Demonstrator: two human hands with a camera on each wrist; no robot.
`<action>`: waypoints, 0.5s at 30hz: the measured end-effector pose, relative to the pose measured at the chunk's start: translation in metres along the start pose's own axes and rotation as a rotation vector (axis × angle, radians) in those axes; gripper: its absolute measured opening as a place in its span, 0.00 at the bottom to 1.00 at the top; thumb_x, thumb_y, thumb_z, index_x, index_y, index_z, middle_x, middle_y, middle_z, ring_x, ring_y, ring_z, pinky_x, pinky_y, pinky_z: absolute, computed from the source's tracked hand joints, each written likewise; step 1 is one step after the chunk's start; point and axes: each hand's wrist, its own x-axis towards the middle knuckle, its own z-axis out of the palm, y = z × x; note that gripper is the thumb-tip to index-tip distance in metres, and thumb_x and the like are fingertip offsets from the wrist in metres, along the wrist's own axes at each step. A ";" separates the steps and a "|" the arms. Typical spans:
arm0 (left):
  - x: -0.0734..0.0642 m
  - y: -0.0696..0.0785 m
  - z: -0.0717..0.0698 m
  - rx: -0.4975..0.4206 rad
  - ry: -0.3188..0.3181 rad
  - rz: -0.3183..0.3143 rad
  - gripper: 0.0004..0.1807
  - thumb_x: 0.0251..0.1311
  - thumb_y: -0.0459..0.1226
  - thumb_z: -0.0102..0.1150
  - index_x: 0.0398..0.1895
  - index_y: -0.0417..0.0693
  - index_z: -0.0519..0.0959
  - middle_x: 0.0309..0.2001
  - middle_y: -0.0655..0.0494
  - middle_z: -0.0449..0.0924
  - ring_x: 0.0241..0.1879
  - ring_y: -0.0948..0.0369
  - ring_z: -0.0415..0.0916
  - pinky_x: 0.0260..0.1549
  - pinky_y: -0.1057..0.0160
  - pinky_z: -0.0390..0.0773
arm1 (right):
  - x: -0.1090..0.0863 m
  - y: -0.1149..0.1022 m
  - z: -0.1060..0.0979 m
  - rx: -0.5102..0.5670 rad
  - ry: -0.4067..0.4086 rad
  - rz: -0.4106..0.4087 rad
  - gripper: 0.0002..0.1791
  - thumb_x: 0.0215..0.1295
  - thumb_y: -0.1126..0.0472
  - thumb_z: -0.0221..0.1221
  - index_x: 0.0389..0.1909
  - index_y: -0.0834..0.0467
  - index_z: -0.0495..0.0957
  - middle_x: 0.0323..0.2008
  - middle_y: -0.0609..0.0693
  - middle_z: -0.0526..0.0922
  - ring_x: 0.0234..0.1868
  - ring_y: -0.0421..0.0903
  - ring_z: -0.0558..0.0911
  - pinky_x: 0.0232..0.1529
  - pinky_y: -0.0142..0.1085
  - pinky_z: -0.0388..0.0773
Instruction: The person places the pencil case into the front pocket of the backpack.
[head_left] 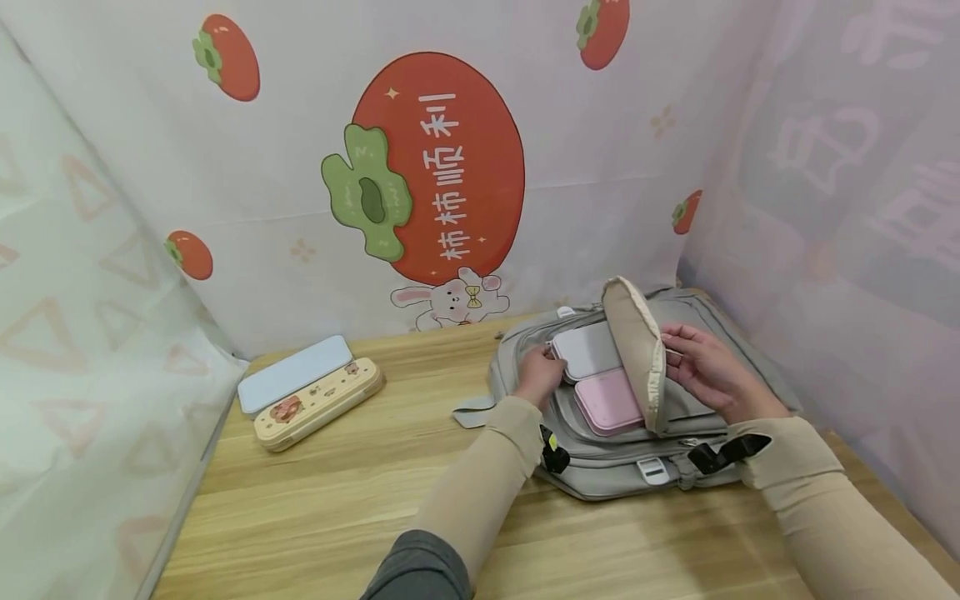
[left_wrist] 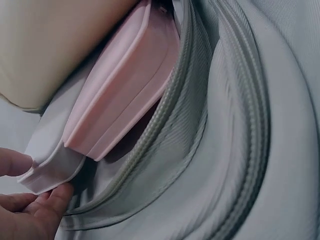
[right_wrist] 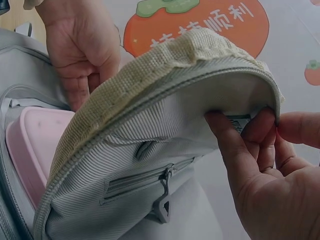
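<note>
Left hand (head_left: 542, 375): pinching the near left end of white case; left wrist view shows thumb on top, fingers underneath.
Right hand (head_left: 708, 371): thumb and fingers pinching the edge of pocket flap, holding it raised.
White case (head_left: 588, 346): in the open front pocket of backpack, one end out toward left hand, other end running under flap.
Pink case (head_left: 606, 402): same pocket, right beside white case, nearer the person; far end also under flap.
Pocket flap (head_left: 632, 350): tilted up over both cases; cream outside, grey ribbed lining; small inner zip with dark zip pull (right_wrist: 162, 202) and a partly hidden label (right_wrist: 239, 121) seen in right wrist view.
Backpack (head_left: 600, 475): grey, lying flat on the right part of table, front up; pale buckle (head_left: 652, 472) on near side, strap end (head_left: 472, 412) sticking out left.
Sleeves: beige on both forearms, black strap at each wrist.
Table (head_left: 337, 500): light wood grain.
Light blue case (head_left: 296, 373): far left of table, well apart from backpack.
Cream case (head_left: 318, 404): bear-type prints on lid, just beside light blue case, on its near side.
Backdrop (head_left: 585, 167): white cloth, big red persimmon print with white characters, rabbit print below.
</note>
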 end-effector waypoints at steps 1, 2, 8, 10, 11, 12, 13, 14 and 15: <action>0.000 0.000 -0.001 0.005 -0.007 -0.006 0.24 0.64 0.26 0.61 0.64 0.32 0.77 0.48 0.47 0.84 0.47 0.58 0.80 0.47 0.63 0.82 | 0.000 0.000 0.000 0.002 -0.003 -0.004 0.17 0.82 0.72 0.43 0.42 0.60 0.82 0.41 0.52 0.85 0.42 0.44 0.85 0.43 0.35 0.84; 0.000 0.000 -0.002 0.005 -0.018 -0.006 0.24 0.65 0.27 0.61 0.65 0.32 0.76 0.49 0.47 0.84 0.48 0.58 0.80 0.48 0.62 0.82 | 0.000 0.000 -0.001 0.005 -0.007 -0.007 0.17 0.82 0.72 0.43 0.42 0.60 0.82 0.41 0.52 0.85 0.42 0.44 0.85 0.43 0.35 0.84; 0.001 -0.002 -0.005 0.060 -0.122 0.011 0.22 0.68 0.30 0.60 0.65 0.35 0.77 0.56 0.44 0.82 0.57 0.54 0.78 0.58 0.57 0.77 | -0.001 0.000 -0.002 0.023 -0.013 -0.005 0.16 0.82 0.72 0.43 0.44 0.61 0.81 0.42 0.53 0.85 0.43 0.45 0.86 0.43 0.36 0.84; 0.000 -0.003 -0.005 0.065 -0.142 0.012 0.22 0.69 0.31 0.59 0.65 0.35 0.77 0.59 0.44 0.81 0.59 0.54 0.76 0.61 0.57 0.75 | 0.000 0.000 -0.003 0.025 -0.010 0.000 0.16 0.82 0.72 0.43 0.44 0.61 0.81 0.42 0.53 0.85 0.43 0.45 0.86 0.44 0.36 0.84; 0.000 -0.003 -0.006 0.060 -0.147 0.012 0.22 0.69 0.31 0.59 0.65 0.35 0.77 0.60 0.44 0.80 0.60 0.54 0.75 0.62 0.57 0.74 | 0.000 0.000 -0.003 0.026 -0.010 0.001 0.16 0.82 0.72 0.43 0.44 0.61 0.81 0.42 0.53 0.85 0.43 0.45 0.86 0.44 0.36 0.84; 0.000 -0.004 -0.006 0.046 -0.154 0.011 0.22 0.69 0.31 0.58 0.65 0.35 0.76 0.61 0.44 0.80 0.61 0.53 0.75 0.63 0.57 0.74 | -0.001 0.000 -0.003 0.024 -0.007 0.000 0.16 0.82 0.72 0.43 0.43 0.61 0.81 0.42 0.53 0.85 0.43 0.45 0.86 0.43 0.36 0.84; 0.000 -0.004 -0.007 0.033 -0.159 0.005 0.22 0.70 0.31 0.58 0.66 0.35 0.76 0.61 0.43 0.79 0.61 0.53 0.75 0.63 0.56 0.74 | -0.001 0.000 -0.003 0.027 -0.006 -0.001 0.16 0.82 0.72 0.43 0.43 0.61 0.81 0.42 0.53 0.85 0.43 0.45 0.86 0.43 0.36 0.84; -0.001 -0.004 -0.007 0.020 -0.163 0.002 0.22 0.70 0.31 0.57 0.66 0.35 0.76 0.61 0.43 0.79 0.61 0.53 0.75 0.63 0.56 0.74 | -0.001 -0.001 -0.003 0.029 -0.003 0.000 0.16 0.82 0.72 0.43 0.43 0.61 0.81 0.42 0.52 0.85 0.42 0.45 0.86 0.43 0.36 0.84; -0.001 -0.003 -0.008 0.016 -0.162 -0.003 0.23 0.71 0.32 0.57 0.67 0.35 0.75 0.62 0.43 0.78 0.62 0.52 0.74 0.63 0.55 0.74 | -0.001 -0.001 -0.004 0.038 -0.003 -0.002 0.16 0.82 0.72 0.43 0.43 0.61 0.81 0.42 0.52 0.85 0.42 0.45 0.86 0.43 0.36 0.84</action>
